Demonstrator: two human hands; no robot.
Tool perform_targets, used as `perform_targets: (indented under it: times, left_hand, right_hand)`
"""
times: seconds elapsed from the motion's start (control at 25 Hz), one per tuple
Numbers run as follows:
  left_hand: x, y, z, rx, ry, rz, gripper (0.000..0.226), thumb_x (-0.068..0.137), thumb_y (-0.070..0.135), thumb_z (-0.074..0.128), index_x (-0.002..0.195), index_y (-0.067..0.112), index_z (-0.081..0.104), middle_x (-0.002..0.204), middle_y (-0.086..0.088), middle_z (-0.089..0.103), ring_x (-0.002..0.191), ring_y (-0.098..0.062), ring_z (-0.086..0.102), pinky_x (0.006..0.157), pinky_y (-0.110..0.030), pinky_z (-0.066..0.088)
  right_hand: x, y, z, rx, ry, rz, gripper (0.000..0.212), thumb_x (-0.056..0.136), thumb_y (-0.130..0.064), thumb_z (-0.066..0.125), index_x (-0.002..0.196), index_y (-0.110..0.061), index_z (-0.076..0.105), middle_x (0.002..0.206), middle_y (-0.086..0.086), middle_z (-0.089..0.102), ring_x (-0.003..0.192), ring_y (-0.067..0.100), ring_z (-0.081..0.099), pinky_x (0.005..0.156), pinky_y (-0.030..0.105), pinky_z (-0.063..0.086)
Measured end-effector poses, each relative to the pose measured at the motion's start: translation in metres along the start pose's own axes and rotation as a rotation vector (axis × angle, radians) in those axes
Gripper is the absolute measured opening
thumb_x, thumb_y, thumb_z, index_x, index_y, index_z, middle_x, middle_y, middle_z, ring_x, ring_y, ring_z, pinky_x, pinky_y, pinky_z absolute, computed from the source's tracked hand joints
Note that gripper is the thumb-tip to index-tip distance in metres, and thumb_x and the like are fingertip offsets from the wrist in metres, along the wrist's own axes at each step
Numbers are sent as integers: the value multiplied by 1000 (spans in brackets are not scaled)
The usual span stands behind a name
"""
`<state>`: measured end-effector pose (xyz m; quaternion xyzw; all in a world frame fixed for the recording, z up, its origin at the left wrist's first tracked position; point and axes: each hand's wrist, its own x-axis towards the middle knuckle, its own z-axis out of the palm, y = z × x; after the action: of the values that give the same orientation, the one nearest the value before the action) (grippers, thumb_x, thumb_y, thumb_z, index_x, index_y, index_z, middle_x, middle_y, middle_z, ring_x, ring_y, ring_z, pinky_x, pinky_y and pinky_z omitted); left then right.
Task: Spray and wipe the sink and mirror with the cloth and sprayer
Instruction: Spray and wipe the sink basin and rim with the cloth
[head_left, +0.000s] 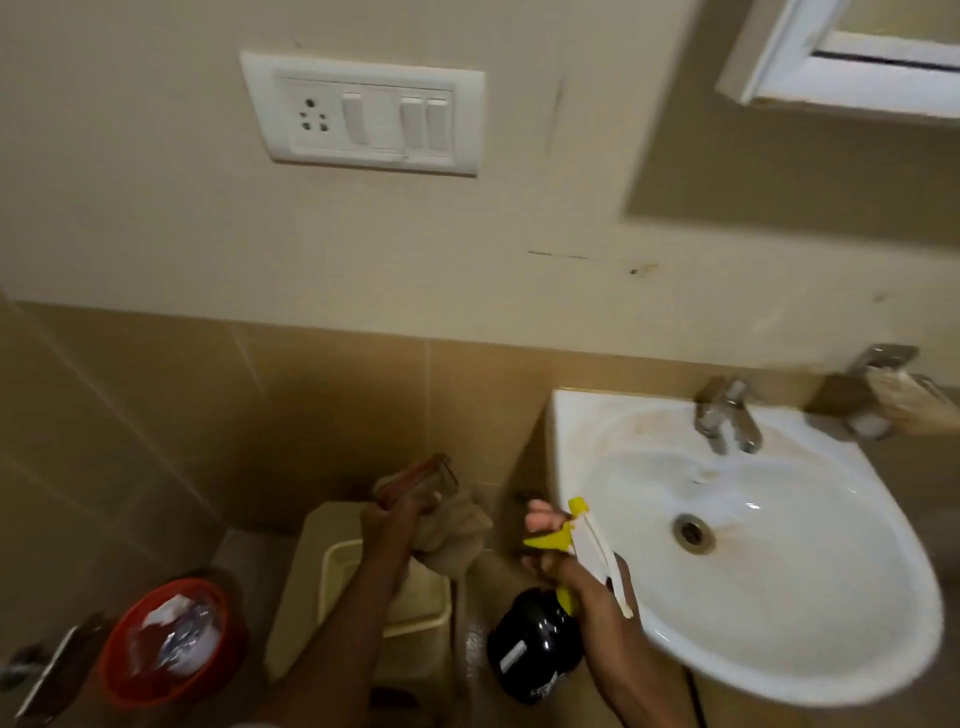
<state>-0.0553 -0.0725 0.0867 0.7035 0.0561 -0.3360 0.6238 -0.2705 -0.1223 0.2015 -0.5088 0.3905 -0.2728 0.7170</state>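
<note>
— Sprayer (550, 613) in the right hand (563, 558), cloth (452, 535) in the left hand (389, 519). Looks like the start of it to me, nothing wiped as far as I can tell.

— Agreed. The right fingers (540, 519) are wrapped round the white neck, near the yellow trigger; the black bottle hangs below them. The yellow nozzle sits just above the fingertips, though I can't make out which way it aims.

— And the left?

— Closed in a fist on the bunched beige cloth, which spills out to the right of the knuckles. Something reddish sits above that hand, too blurred to name.

— Where's the sink (753, 670) from there?

— Just to the right of the sprayer hand, its rim nearly touching the wrist. There are brownish stains around the tap (724, 415) and drain (691, 532). The mirror I can't pick out for sure; a white-framed thing (831, 62) sits far up and right of both hands.

— So next?

— I'd guess the nozzle needs swinging right over the basin and the trigger squeezing, with the cloth brought across after.
</note>
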Motion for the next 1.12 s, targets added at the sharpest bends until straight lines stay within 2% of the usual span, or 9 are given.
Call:
perform_targets:
  times: [0.08,0.24,0.44,0.52,0.6,0.68,0.8,1.0,1.12]
  left_hand:
    - [-17,22,33,-81,-93,15,63,54,12,89,113,-1,70,106,-19,75,90,-33,73,75,-42,60]
    - [-51,60,102,-49,-359,54,73,49,35,85,116,10,72,107,-11,76,96,-33,73,78,-43,61]
    - [-59,61,165,-127,-327,83,62,61,35,77,113,4,70,105,-15,75,89,-34,71,63,-36,58]
    - [-56,58,178,-213,-306,27,40,72,30,71,105,8,71,106,-15,73,86,-31,69,65,-36,57]
    - [-59,57,186,-310,-279,-5,11,90,19,56,91,17,67,95,-10,71,80,-28,65,69,-36,55]
    - [-57,56,189,-393,-286,3,24,96,14,45,94,16,68,84,-5,73,78,-25,66,71,-35,55]
    - [-49,53,190,-457,-305,36,39,91,16,42,121,9,66,96,-8,71,84,-27,68,71,-35,57]
    - [-46,50,202,-437,-360,-32,37,91,23,42,118,14,65,95,-8,70,79,-27,67,63,-31,57]
    - [-46,49,209,-414,-418,-33,37,90,23,43,117,14,66,95,-9,71,82,-29,69,65,-35,60]
  right_hand:
    - [-22,-12,-33,-92,95,-114,24,100,-30,69,117,-14,75,110,8,82,113,27,75,91,32,62]
    - [-18,-34,-94,-344,276,-133,33,106,-45,56,94,-27,81,103,-8,82,97,8,77,95,38,58]
    - [19,-33,-143,-409,305,-136,16,97,-42,63,99,-37,78,100,-4,81,92,10,77,94,45,61]
    - [31,-31,-154,-427,235,-178,18,98,-37,63,111,-46,72,100,-2,81,95,12,76,93,39,61]
    - [41,-28,-163,-378,187,-133,25,102,-32,65,126,-37,67,95,3,81,89,9,77,85,24,59]
    - [49,-31,-168,-415,220,-90,20,102,-34,67,119,-26,73,80,9,79,72,5,75,73,18,53]
    - [56,-30,-183,-501,297,-87,30,102,-32,66,89,-8,75,67,17,74,51,5,66,56,17,47]
    - [63,-27,-215,-394,419,-14,28,100,-24,68,84,-2,74,68,16,73,55,11,69,62,32,54]
    - [55,-32,-229,-455,428,0,28,101,-32,69,90,-7,76,70,13,75,54,2,67,58,13,49]
